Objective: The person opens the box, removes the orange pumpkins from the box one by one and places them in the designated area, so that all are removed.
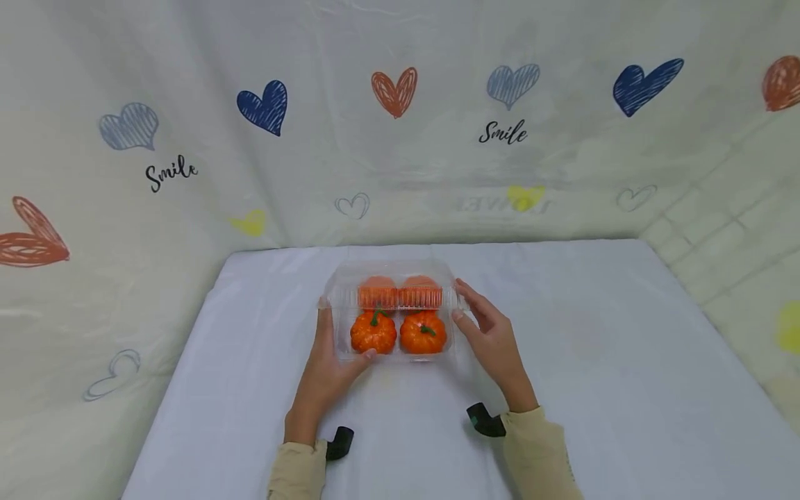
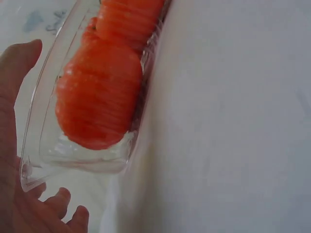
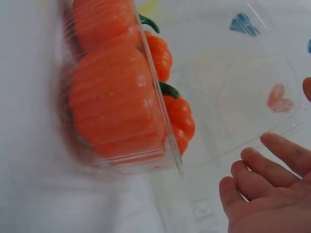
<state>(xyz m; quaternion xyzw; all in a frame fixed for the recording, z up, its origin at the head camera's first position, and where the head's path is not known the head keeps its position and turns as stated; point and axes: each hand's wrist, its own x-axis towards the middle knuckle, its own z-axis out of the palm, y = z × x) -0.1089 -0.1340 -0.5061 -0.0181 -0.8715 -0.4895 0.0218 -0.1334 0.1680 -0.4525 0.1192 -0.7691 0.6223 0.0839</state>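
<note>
A clear plastic clamshell box (image 1: 390, 359) stands on the table, holding several small orange pumpkins (image 1: 373, 333) with green stems. Its ribbed lid (image 1: 400, 267) is tilted up, covering the back pumpkins in the head view. My left hand (image 1: 328, 375) holds the near left corner, thumb over the front rim and fingers along the left side. My right hand (image 1: 496, 347) pinches the lid's right edge between thumb and fingers. In the right wrist view, pumpkin stems (image 3: 168, 90) rise above the tray rim. Close up, the left wrist view shows a pumpkin (image 2: 99, 92) through the tray wall.
A white cloth (image 1: 625, 361) covers the table. Behind it hangs a pale curtain (image 1: 437, 153) printed with hearts and the word Smile. Black devices (image 1: 486, 420) are worn at both wrists, by the beige sleeves (image 1: 540, 451).
</note>
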